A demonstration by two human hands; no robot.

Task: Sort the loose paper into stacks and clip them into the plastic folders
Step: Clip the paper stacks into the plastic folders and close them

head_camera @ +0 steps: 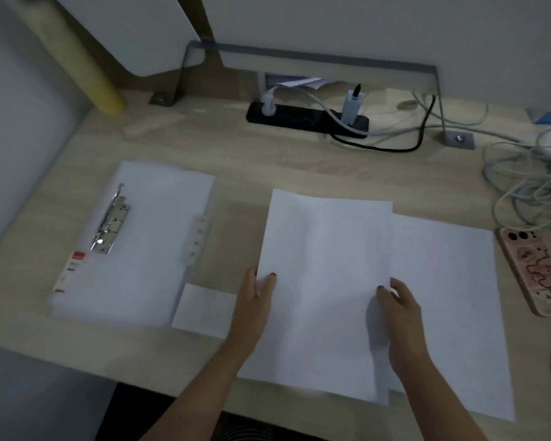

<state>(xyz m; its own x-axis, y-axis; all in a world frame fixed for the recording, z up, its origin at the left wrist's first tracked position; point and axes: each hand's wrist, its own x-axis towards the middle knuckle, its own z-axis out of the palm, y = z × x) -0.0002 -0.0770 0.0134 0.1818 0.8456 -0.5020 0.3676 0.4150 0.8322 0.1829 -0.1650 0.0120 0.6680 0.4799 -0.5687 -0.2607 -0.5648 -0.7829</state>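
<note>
A stack of white paper (325, 275) lies in front of me on the wooden desk (236, 148). My left hand (255, 307) holds its left edge, thumb on top of the sheet. My right hand (401, 310) grips its right edge the same way. More white sheets (446, 307) lie under and to the right of this stack. An open translucent plastic folder (140, 249) with a metal clip (110, 219) lies at the left. A small white paper (204, 310) sits by the folder's near right corner.
A phone in a patterned case (535, 268) lies at the right edge. Tangled grey cables (528, 186) sit behind it. A black power strip (306, 117) with plugs stands at the back, below a metal rail. A yellow roll (86, 68) leans at the back left.
</note>
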